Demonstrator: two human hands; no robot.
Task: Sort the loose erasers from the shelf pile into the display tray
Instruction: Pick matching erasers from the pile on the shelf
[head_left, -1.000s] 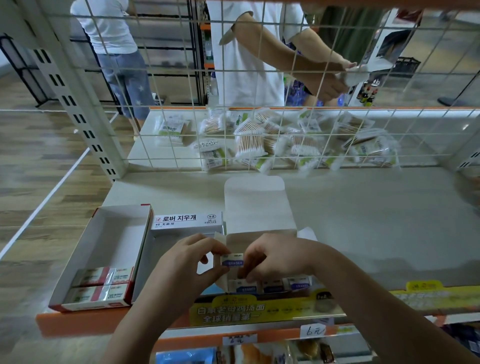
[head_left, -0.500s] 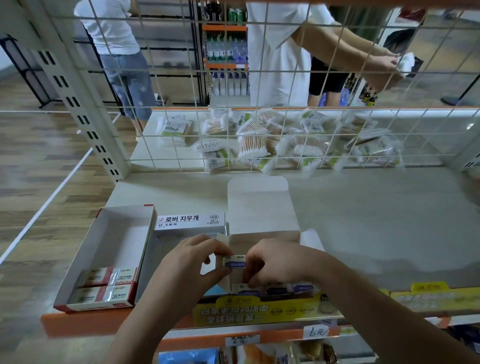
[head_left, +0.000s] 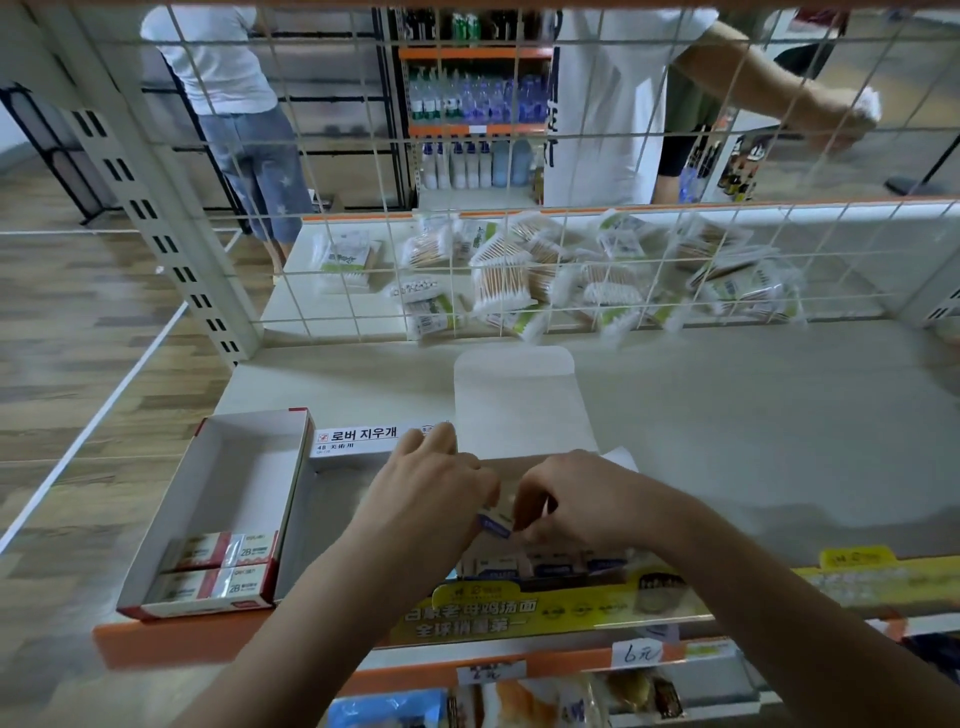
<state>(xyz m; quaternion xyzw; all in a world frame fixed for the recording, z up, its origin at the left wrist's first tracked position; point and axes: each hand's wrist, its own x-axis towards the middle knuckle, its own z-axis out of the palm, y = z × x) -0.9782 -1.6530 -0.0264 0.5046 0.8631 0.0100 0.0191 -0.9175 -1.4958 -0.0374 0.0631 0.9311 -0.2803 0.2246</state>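
Pinching a small blue-and-white eraser (head_left: 496, 524) between them, the person's left hand (head_left: 431, 488) and right hand (head_left: 576, 499) are meeting over the open white display tray (head_left: 519, 415), fingertips curled onto the eraser from both sides. Below the hands, a row of blue-banded erasers (head_left: 545, 566) is sitting along the tray's near edge, partly hidden behind a yellow shelf strip (head_left: 519, 613). Just left, a white box with Korean lettering (head_left: 363, 441) is lying against the tray. Further left, a red-trimmed carton (head_left: 249, 467) is holding two red-and-white erasers (head_left: 223, 566) at its near end. Beyond the wire grid (head_left: 363, 260), packets of cotton swabs (head_left: 519, 270) are lying heaped on the far shelf.
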